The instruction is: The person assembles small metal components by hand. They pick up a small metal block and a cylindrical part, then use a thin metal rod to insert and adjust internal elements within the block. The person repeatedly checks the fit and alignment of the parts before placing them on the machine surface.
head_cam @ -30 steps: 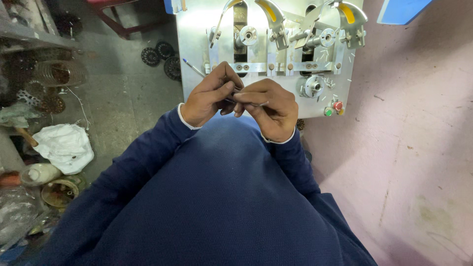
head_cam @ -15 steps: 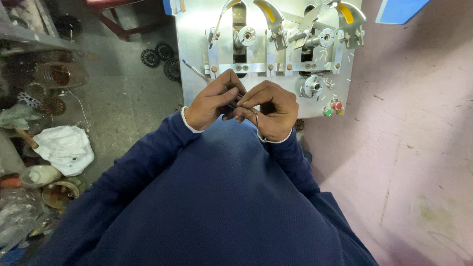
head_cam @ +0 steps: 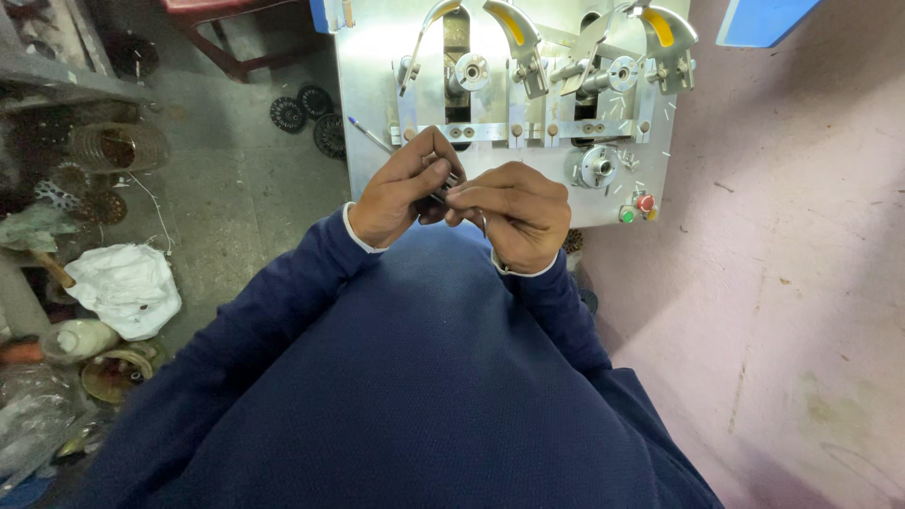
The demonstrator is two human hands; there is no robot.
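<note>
My left hand (head_cam: 403,188) and my right hand (head_cam: 517,212) meet close to my chest, fingertips pinched together on a small dark metal part (head_cam: 445,191) between them. The part is mostly hidden by my fingers, so its shape is unclear. A thin wire or ring hangs under my right fingers. Just beyond my hands stands a silver metal machine panel (head_cam: 377,94) with two curved levers tipped in yellow (head_cam: 504,24), round spindles (head_cam: 469,72) and a red button (head_cam: 645,202) beside a green one. My dark blue sleeves fill the lower view.
A pen (head_cam: 370,135) lies on the panel's left edge. Dark gear-like discs (head_cam: 304,111) lie on the grey floor to the left. A white cloth (head_cam: 124,287), jars and cluttered shelves sit at far left. A pink wall (head_cam: 782,283) rises on the right.
Both hands have shifted slightly and stay pinched together on the small part; the fingers have reworked their grip. Nothing else has moved.
</note>
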